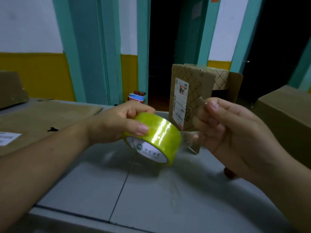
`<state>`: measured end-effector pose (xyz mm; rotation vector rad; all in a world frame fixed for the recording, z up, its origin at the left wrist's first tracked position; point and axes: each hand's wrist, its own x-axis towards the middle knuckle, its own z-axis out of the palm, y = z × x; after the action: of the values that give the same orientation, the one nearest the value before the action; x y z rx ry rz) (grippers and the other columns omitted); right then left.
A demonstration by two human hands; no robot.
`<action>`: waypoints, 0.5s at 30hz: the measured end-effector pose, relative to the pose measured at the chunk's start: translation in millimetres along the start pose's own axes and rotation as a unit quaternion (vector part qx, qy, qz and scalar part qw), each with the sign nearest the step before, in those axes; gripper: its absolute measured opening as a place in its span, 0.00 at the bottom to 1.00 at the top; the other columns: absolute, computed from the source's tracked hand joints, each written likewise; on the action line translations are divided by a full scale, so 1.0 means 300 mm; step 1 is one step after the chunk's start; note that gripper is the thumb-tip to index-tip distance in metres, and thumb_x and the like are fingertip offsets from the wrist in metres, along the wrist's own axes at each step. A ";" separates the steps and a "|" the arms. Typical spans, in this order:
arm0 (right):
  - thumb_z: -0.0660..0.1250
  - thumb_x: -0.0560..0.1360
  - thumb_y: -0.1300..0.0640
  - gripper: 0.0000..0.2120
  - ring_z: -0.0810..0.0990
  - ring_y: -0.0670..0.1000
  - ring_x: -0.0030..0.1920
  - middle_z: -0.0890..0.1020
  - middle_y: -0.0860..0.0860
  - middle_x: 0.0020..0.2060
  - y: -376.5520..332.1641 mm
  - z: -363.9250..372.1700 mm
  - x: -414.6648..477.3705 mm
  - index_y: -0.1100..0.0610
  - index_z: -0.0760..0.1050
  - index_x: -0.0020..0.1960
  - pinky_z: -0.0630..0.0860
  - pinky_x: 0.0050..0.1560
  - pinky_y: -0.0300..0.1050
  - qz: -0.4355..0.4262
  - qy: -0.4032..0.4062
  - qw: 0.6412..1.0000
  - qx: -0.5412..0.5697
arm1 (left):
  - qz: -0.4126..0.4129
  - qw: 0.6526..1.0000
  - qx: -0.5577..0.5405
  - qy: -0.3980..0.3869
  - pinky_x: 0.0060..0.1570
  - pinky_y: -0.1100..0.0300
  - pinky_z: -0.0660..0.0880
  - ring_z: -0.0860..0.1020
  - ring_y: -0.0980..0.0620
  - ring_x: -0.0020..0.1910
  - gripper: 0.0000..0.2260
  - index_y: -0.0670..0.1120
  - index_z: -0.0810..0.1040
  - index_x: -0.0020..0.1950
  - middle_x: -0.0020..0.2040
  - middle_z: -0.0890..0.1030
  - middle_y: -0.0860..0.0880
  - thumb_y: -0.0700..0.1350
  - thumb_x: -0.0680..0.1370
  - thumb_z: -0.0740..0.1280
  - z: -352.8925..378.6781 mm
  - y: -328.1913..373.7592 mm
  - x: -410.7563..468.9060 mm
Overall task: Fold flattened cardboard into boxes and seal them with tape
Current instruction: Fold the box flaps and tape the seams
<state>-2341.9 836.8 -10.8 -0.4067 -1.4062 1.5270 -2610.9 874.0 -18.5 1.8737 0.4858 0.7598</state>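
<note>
A roll of clear yellowish tape (156, 137) with a white core hangs above the grey table (151, 195). My left hand (117, 123) grips the roll, thumb on its outer face. My right hand (235, 132) pinches the free end of the tape strip (193, 138), which stretches a short way off the roll. Behind the hands a folded cardboard box (193, 91) with a diamond pattern and a shipping label stands upright on the table. A flattened cardboard sheet (42, 118) lies on the left.
A plain cardboard box (286, 111) sits at the right edge, another (10, 89) at far left. A small red and blue item (137, 96) stands at the table's far edge. A dark round object (229, 173) lies under my right wrist. Doorways behind.
</note>
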 end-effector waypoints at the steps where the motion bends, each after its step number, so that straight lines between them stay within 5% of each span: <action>1: 0.63 0.79 0.58 0.10 0.68 0.47 0.32 0.67 0.50 0.34 -0.007 -0.012 0.002 0.57 0.74 0.40 0.75 0.36 0.42 0.001 0.002 1.000 0.006 | 0.004 1.000 -0.018 0.002 0.31 0.73 0.69 0.73 0.64 0.29 0.05 0.55 0.81 0.37 0.31 0.76 0.61 0.45 0.67 0.68 -0.012 0.005 -0.006; 4: 0.61 0.83 0.58 0.11 0.69 0.47 0.33 0.68 0.49 0.34 -0.017 -0.032 0.005 0.56 0.72 0.41 0.74 0.38 0.43 0.002 -0.001 1.000 0.003 | 0.021 0.999 -0.035 -0.023 0.31 0.73 0.69 0.73 0.65 0.28 0.06 0.55 0.81 0.38 0.31 0.76 0.62 0.46 0.65 0.75 -0.037 0.021 -0.020; 8: 0.70 0.75 0.53 0.07 0.71 0.49 0.35 0.72 0.53 0.37 -0.002 -0.006 -0.011 0.57 0.77 0.46 0.74 0.35 0.42 0.003 -0.012 0.998 -0.054 | -0.011 0.999 0.016 -0.047 0.32 0.67 0.68 0.71 0.59 0.30 0.14 0.56 0.80 0.38 0.32 0.75 0.60 0.61 0.69 0.80 -0.032 0.031 -0.024; 10: 0.80 0.67 0.46 0.22 0.77 0.54 0.38 0.79 0.57 0.45 0.012 -0.002 -0.016 0.54 0.80 0.55 0.78 0.37 0.46 0.016 0.000 0.988 -0.151 | -0.033 0.997 0.050 -0.046 0.33 0.62 0.67 0.70 0.50 0.31 0.16 0.54 0.80 0.37 0.32 0.74 0.53 0.62 0.68 0.81 -0.035 0.031 -0.027; 13: 0.82 0.61 0.40 0.28 0.81 0.60 0.43 0.82 0.52 0.47 0.024 0.006 -0.026 0.48 0.79 0.57 0.81 0.40 0.55 0.004 0.010 0.924 -0.383 | -0.062 0.991 0.101 -0.062 0.34 0.57 0.68 0.71 0.44 0.33 0.17 0.53 0.80 0.37 0.33 0.75 0.42 0.62 0.67 0.82 -0.029 0.046 -0.033; 15: 0.80 0.63 0.38 0.23 0.77 0.45 0.34 0.81 0.44 0.38 0.023 0.020 -0.030 0.49 0.79 0.51 0.74 0.33 0.40 -0.002 -0.012 0.873 -0.488 | -0.069 0.986 0.132 -0.070 0.36 0.50 0.72 0.73 0.41 0.34 0.17 0.53 0.81 0.37 0.34 0.76 0.41 0.62 0.67 0.82 -0.028 0.060 -0.037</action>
<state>-2345.4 827.3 -18.6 -0.9813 -2.1295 0.6948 -2625.0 865.3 -2.9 2.0971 0.6438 0.4849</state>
